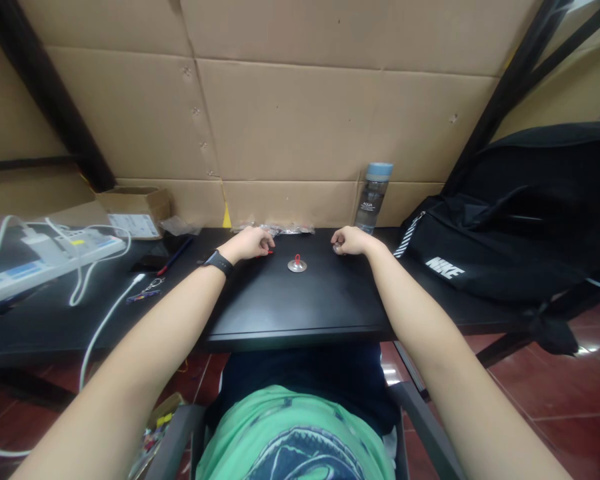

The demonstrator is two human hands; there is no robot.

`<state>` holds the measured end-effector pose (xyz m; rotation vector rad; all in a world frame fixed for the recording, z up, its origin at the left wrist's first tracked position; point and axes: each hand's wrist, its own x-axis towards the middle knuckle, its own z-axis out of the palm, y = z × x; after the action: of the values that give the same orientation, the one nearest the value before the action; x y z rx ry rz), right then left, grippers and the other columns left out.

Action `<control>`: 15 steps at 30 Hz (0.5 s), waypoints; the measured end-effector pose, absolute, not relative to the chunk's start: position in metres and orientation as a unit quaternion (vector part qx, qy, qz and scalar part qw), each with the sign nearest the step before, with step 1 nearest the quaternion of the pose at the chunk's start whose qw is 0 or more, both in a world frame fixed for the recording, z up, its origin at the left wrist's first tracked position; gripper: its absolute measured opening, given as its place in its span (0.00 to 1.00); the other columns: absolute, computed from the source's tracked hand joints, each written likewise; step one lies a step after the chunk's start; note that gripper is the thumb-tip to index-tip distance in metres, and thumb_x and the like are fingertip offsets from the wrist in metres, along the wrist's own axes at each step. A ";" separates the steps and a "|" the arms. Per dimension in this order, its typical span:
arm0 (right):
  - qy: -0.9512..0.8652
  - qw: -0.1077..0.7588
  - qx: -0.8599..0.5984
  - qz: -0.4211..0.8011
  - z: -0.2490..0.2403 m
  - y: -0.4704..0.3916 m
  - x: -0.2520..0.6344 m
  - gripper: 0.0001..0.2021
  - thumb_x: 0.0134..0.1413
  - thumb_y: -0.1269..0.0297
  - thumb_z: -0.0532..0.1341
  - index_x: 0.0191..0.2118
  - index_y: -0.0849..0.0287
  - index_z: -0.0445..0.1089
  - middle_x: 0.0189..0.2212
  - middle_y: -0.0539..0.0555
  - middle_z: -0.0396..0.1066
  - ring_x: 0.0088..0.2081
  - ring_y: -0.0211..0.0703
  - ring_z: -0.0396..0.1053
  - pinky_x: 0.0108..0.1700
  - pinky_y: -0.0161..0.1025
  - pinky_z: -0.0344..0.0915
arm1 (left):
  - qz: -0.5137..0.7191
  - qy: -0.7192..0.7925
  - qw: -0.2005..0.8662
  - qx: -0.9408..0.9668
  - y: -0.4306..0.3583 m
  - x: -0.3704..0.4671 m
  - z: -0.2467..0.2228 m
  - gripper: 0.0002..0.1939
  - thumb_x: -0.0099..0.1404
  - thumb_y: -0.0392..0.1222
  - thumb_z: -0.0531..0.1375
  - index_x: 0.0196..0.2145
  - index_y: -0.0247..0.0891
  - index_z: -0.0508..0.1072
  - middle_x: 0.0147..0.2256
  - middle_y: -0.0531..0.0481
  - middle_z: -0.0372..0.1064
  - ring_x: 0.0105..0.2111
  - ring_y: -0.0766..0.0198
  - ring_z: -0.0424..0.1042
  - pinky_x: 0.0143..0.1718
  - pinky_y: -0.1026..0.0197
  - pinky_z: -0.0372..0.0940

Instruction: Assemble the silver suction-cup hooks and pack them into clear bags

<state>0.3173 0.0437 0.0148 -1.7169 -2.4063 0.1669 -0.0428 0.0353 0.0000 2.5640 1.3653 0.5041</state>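
Note:
A round silvery disc [297, 266] with a small red loop standing on top lies on the black table [300, 307], between my two hands. To its left, my left hand [254, 244], with a dark watch on the wrist, rests low over the table; its fingers are closed on a small red item [270, 253], mostly hidden. On the right, my right hand [349, 241] has its fingers curled round a small shiny metal piece [337, 248] at the tabletop. Neither hand touches the disc.
Clear plastic packets [293, 229] lie along the back edge. A blue-capped bottle [373, 199] stands behind my right hand. At right sits a black bag [480, 247]. Leftward are a power strip [50, 263], white cables, a cardboard box [134, 212], keys [150, 288] and a pen [174, 256].

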 end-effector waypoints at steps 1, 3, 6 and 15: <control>-0.808 0.098 -0.579 0.051 0.014 0.044 0.317 0.19 0.44 0.67 0.72 0.46 0.56 0.81 0.40 0.53 0.82 0.39 0.44 0.78 0.43 0.34 0.71 | 0.172 0.463 0.091 0.865 0.035 -0.043 0.000 0.14 0.53 0.34 0.66 0.39 0.39 0.82 0.30 0.51 0.82 0.30 0.61 0.80 0.36 0.64 0.70; -0.801 0.117 -0.586 0.036 0.014 0.045 0.315 0.20 0.43 0.66 0.72 0.46 0.55 0.81 0.42 0.54 0.82 0.40 0.46 0.78 0.44 0.35 0.71 | 0.176 0.466 0.077 0.864 0.035 -0.042 0.000 0.14 0.53 0.33 0.65 0.39 0.39 0.82 0.30 0.52 0.82 0.30 0.61 0.80 0.35 0.65 0.69; -0.792 0.154 -0.591 0.013 0.016 0.044 0.312 0.19 0.45 0.63 0.70 0.46 0.54 0.80 0.43 0.55 0.81 0.43 0.49 0.78 0.45 0.37 0.71 | 0.179 0.469 0.055 0.863 0.033 -0.041 0.001 0.15 0.54 0.32 0.63 0.39 0.40 0.82 0.30 0.53 0.82 0.30 0.62 0.80 0.35 0.66 0.69; -0.814 0.251 -0.523 0.010 0.023 0.028 0.292 0.12 0.52 0.61 0.67 0.42 0.57 0.82 0.41 0.55 0.82 0.43 0.47 0.78 0.48 0.36 0.69 | 0.165 0.466 0.018 0.869 0.033 -0.036 -0.004 0.11 0.55 0.33 0.64 0.36 0.39 0.83 0.28 0.52 0.81 0.28 0.62 0.80 0.32 0.66 0.69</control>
<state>0.2917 0.0284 0.0228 -1.4239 -2.2151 0.0270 -0.0356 0.0328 -0.0041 2.6990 1.4478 0.5132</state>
